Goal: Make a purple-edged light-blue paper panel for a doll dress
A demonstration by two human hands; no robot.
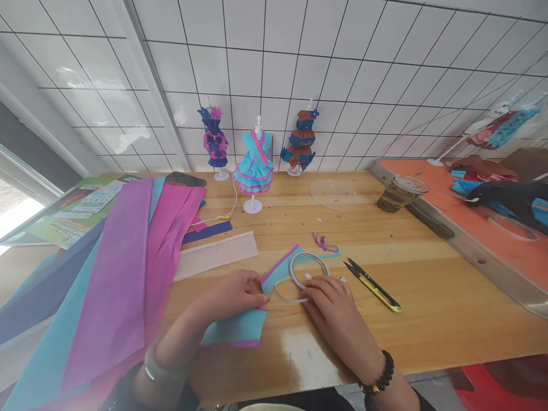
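Observation:
My left hand [233, 292] is closed, thumb and fingers pinched at the end of a blue strip with purple edging [282, 268]; what lies between the fingertips is too small to make out. Beneath that hand lies a wider blue piece with a purple edge [242, 328]. My right hand [329, 302] has its bent fingers at a roll of white tape [293, 268], whose loose end curls left toward my left hand. Just right of it lie yellow-and-black thread snips [372, 285]. Purple scraps [324, 244] lie behind the tape.
Long purple [111, 274], pink and blue sheets cover the left side. Three small dress forms stand at the back, the middle one in a blue dress [254, 165]. A lidded cup [398, 194] stands back right, beside an orange surface [471, 228].

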